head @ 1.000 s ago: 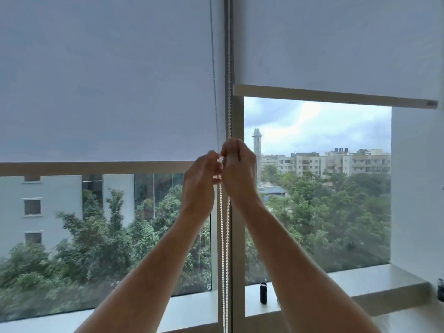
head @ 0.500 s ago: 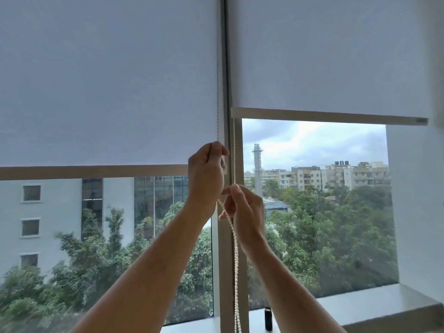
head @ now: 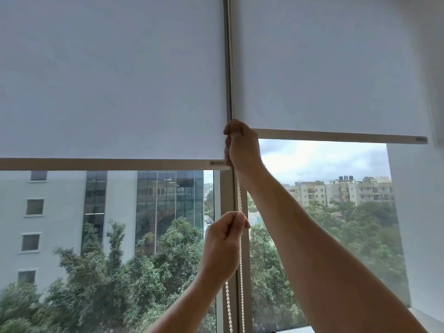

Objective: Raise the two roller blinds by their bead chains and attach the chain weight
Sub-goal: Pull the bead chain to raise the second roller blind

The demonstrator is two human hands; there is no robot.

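Note:
Two white roller blinds hang side by side. The left blind ends lower, at a beige bottom bar. The right blind ends higher, at its own bar. A white bead chain runs down along the window post between them. My right hand is closed on the chain high up, beside the right blind's bar. Lower down, my left hand is closed on the same chain, and two strands hang below it. No chain weight is visible.
The grey window post stands behind the chain. A white wall borders the window on the right, with a sliver of sill below it. Buildings and trees lie outside the glass.
My right hand has gone from below the left hand up to the right blind's bar. My left hand has come down the chain. The view has tilted upward, and the sill has mostly dropped out of sight.

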